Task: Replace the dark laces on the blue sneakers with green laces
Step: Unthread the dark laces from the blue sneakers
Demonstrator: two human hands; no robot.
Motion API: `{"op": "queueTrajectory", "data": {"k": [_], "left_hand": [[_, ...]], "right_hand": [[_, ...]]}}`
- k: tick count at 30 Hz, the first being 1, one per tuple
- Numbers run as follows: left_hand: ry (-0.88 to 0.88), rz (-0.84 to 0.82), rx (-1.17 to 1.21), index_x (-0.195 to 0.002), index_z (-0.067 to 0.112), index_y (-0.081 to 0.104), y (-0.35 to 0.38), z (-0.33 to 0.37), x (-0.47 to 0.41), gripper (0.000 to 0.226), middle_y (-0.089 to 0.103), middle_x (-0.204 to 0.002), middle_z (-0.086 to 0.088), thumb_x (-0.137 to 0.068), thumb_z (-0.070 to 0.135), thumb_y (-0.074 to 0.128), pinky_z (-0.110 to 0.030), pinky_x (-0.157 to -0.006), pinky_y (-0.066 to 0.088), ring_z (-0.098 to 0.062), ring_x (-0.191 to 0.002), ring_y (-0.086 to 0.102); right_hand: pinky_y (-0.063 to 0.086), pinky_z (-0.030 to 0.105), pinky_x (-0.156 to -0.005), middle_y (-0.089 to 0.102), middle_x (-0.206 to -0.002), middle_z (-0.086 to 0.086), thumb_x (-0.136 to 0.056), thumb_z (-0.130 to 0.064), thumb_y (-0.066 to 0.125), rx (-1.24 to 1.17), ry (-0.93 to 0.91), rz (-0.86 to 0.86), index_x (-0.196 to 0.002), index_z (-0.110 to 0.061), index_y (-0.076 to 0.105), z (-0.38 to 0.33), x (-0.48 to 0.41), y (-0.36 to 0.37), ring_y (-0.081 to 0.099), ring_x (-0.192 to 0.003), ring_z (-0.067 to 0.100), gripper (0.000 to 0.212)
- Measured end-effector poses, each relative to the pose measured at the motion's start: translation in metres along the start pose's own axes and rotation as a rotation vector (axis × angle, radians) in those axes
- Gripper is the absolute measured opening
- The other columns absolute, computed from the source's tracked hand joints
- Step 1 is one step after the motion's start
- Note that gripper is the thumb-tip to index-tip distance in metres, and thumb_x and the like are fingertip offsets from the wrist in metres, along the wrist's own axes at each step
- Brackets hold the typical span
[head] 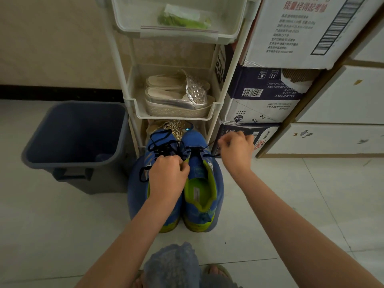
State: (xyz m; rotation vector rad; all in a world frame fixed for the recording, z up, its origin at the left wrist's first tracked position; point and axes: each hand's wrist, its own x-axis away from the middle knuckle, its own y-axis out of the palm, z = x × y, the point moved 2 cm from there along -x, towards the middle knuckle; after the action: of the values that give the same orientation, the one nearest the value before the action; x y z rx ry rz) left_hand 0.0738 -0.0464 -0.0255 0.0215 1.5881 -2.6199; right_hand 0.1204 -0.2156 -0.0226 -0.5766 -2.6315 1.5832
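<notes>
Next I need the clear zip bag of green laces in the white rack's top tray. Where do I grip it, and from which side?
Pinch the clear zip bag of green laces at its near edge, by the reddish zip strip, reaching down over the white top tray's front wall. The bag lies flat, and that edge looks thin and empty; the laces bunch farther back.

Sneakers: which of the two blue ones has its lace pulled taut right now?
The right sneaker: its dark lace runs taut from the upper eyelets to the right hand, which pinches it. The left sneaker's loose lace lies in loops.
</notes>
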Motion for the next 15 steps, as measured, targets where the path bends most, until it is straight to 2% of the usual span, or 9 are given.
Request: {"op": "queueTrajectory", "data": {"k": [3, 7, 11, 15], "left_hand": [[0.004, 0.023, 0.043, -0.08, 0.01, 0.07, 0.0, 0.0, 0.002, 0.027, 0.067, -0.075, -0.004, -0.093, 0.029, 0.054, -0.035, -0.059, 0.047, -0.019, -0.079, 0.058], [0.018, 0.03, 0.036, -0.081, 0.01, 0.07, 0.0, -0.001, 0.002, 0.028, 0.067, -0.075, -0.004, -0.092, 0.03, 0.054, -0.035, -0.058, 0.046, -0.019, -0.079, 0.058], [0.009, 0.021, 0.035, -0.082, 0.011, 0.07, -0.001, -0.001, 0.001, 0.027, 0.067, -0.077, -0.003, -0.092, 0.03, 0.054, -0.034, -0.059, 0.043, -0.019, -0.082, 0.057], [-0.003, 0.01, 0.045, -0.079, 0.011, 0.069, -0.001, 0.0, 0.001, 0.027, 0.067, -0.074, -0.003, -0.092, 0.03, 0.054, -0.036, -0.061, 0.047, -0.019, -0.08, 0.058]], "right_hand": [[0.022, 0.024, -0.086, 0.054, -0.114, 0.004, -0.082, -0.007, 0.056, -0.045, -0.233, -0.128, -0.11, -0.016, 0.066, -0.015, 0.01, 0.004, 0.036, -0.107, 0.027, 0.031], [0.024, 0.032, -0.091, 0.045, -0.116, 0.007, -0.077, -0.024, 0.066, 0.149, -0.497, -0.169, -0.103, -0.018, 0.066, -0.034, 0.027, 0.016, 0.036, -0.108, 0.029, 0.026], [0.026, 0.035, -0.094, 0.043, -0.119, 0.008, -0.078, -0.027, 0.069, 0.259, -0.488, -0.156, -0.102, -0.016, 0.065, -0.04, 0.027, 0.022, 0.037, -0.113, 0.031, 0.027], [0.022, 0.034, -0.095, 0.041, -0.124, 0.006, -0.081, -0.033, 0.068, 0.23, -0.454, -0.19, -0.1, -0.016, 0.067, -0.035, 0.03, 0.024, 0.032, -0.116, 0.029, 0.025]]}}
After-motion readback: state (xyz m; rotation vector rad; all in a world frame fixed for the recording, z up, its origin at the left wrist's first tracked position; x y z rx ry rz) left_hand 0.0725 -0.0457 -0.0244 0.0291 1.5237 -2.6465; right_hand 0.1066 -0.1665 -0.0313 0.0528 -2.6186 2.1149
